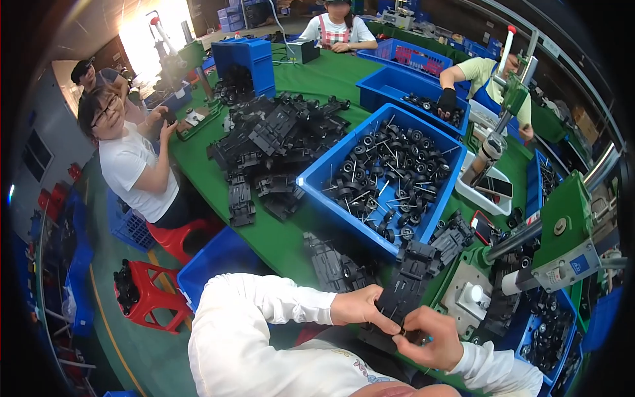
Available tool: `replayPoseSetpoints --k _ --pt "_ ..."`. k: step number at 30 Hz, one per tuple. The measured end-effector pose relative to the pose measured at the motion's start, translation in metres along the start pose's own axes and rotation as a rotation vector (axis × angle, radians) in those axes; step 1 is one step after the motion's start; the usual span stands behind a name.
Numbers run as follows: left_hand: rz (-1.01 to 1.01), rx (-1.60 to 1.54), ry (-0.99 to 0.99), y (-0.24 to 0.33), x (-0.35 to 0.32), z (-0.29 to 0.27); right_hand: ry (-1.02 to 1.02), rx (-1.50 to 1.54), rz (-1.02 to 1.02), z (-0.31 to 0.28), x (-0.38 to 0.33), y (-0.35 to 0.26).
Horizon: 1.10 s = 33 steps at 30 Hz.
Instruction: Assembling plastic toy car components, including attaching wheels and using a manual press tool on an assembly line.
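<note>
My left hand (360,307) is closed on the edge of a black plastic toy car chassis (405,286), with the thumb lying across it. At the near end of that chassis, my right hand (436,337) has thumb and forefinger pinched together close to the left thumb. What the pinch holds is too small to make out. Other chassis (334,263) lie just beyond my left hand. To the right of the held chassis is a green hand press (562,231) with a metal base plate (466,298).
A blue bin (309,180) holds wheels on axles. Many black chassis (274,129) are heaped on the green table (264,246). A white tray (486,202) holds a phone. Wheels fill another bin (567,314) at lower right. Co-workers (135,169) sit around the table; red stools (155,291) stand left.
</note>
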<state>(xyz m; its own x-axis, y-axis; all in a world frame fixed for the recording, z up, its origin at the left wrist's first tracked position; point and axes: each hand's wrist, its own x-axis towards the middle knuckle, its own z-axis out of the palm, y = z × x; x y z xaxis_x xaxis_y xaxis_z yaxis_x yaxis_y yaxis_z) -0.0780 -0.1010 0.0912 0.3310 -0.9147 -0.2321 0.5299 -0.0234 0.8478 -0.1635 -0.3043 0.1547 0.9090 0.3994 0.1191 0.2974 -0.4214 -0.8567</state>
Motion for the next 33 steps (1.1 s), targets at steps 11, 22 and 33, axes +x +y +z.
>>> replayPoseSetpoints --k 11,22,33 --pt "0.011 -0.037 0.022 -0.001 0.004 -0.003 -0.182 -0.593 -0.598 -0.018 0.014 0.003" --pt "-0.055 -0.099 -0.018 -0.003 0.004 0.007 -0.137 -0.436 -0.444 -0.014 0.001 0.000" --pt "-0.040 -0.049 -0.022 -0.006 0.018 0.021 0.146 0.115 0.191 -0.003 -0.032 0.001"
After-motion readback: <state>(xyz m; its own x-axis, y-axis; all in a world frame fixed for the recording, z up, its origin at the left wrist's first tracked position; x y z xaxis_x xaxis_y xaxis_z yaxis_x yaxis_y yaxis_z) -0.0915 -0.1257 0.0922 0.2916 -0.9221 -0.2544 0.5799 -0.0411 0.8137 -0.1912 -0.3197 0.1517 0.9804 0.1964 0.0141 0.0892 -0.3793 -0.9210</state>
